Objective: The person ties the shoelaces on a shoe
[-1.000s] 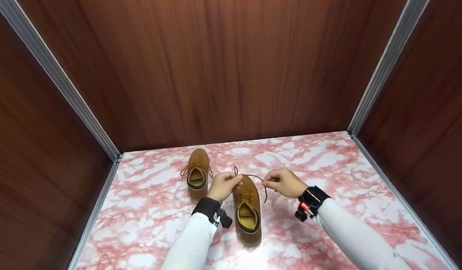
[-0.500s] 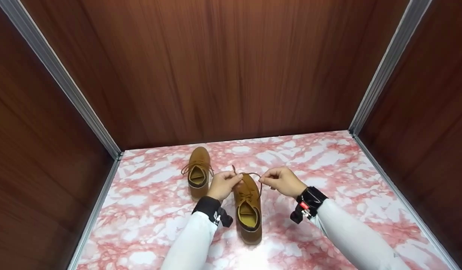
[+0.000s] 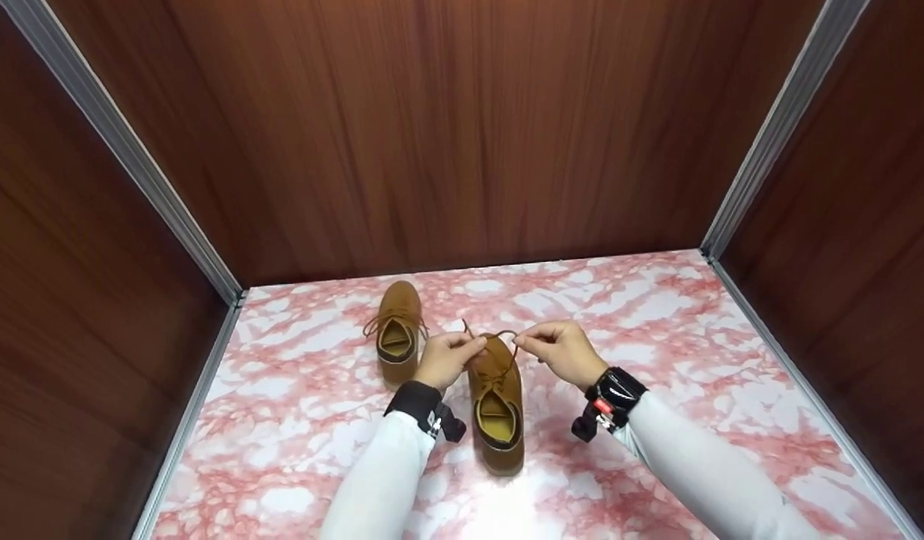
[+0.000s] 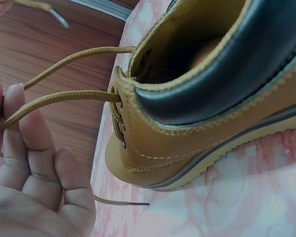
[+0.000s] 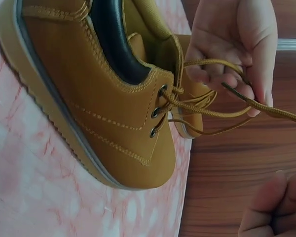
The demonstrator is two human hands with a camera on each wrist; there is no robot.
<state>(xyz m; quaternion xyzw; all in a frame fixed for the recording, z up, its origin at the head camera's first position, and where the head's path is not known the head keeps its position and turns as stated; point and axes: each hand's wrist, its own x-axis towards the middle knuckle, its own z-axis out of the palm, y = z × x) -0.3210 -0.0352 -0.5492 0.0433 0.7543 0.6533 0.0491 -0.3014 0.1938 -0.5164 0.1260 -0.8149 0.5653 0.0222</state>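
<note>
Sleeves: pale, reaching in from the bottom edge of the frame
Near shoe: tan, lower centre of the frame, upright on its sole, toe pointing away
Left hand: at the toe's left side, thumb and finger pinched on the lace
Right hand: right of the toe, thumb and forefinger also clamped on the lace
Just changed: the right hand has come closer to the left, so the lace arches over a shorter span; by judgement, it is being gathered, not drawn tight
Other shoe: left of centre, farther off, lace loops out either side
Desk: pink-and-white marbled, under both shoes
Wall: dark wood grain, across the top of the frame
</note>
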